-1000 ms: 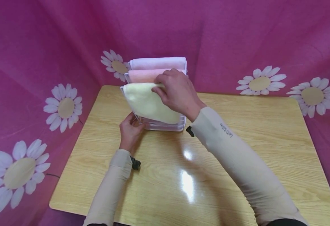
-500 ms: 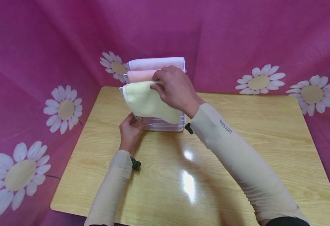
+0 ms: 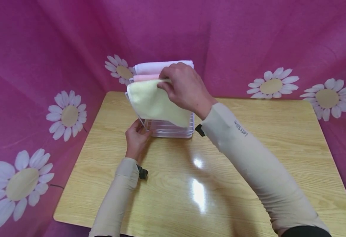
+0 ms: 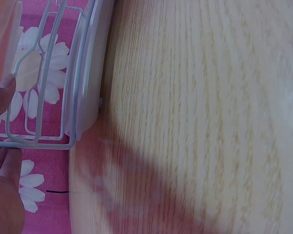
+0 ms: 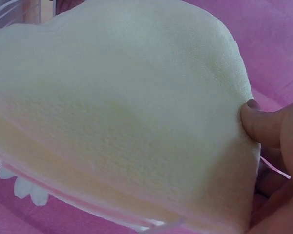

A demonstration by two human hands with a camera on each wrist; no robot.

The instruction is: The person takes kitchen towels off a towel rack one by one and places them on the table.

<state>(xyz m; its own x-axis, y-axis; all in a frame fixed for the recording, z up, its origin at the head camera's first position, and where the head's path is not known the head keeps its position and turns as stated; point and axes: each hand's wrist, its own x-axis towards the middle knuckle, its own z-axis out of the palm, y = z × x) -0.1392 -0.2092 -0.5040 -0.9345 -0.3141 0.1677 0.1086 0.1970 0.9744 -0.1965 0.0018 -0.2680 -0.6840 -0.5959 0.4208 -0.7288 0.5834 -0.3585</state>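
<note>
A pale yellow towel [image 3: 156, 102] hangs folded at the front of a white wire rack [image 4: 53, 146]. My right hand [image 3: 187, 87] pinches its top edge between thumb and fingers, and the lower edge hangs at a slant with rack wires showing beneath. In the right wrist view the towel [image 5: 136, 87] fills most of the picture, the thumb [image 5: 264, 124] pressing on its near face. Behind it hang a pink towel [image 3: 144, 78] and a white towel [image 3: 150, 67], both partly covered by my right hand. My left hand [image 3: 135, 140] grips the rack's lower left corner, thumb and fingers around the wire.
The rack has a white tray [image 3: 173, 134] at its base and stands at the back left of a wooden table [image 3: 250, 158]. A pink curtain [image 3: 235, 42] with daisy prints rises close behind and to the left.
My right hand has lifted the yellow towel's top edge upward, now covering more of the pink towel. The towel's lower edge has risen and more rack wires show. My left hand stays in place.
</note>
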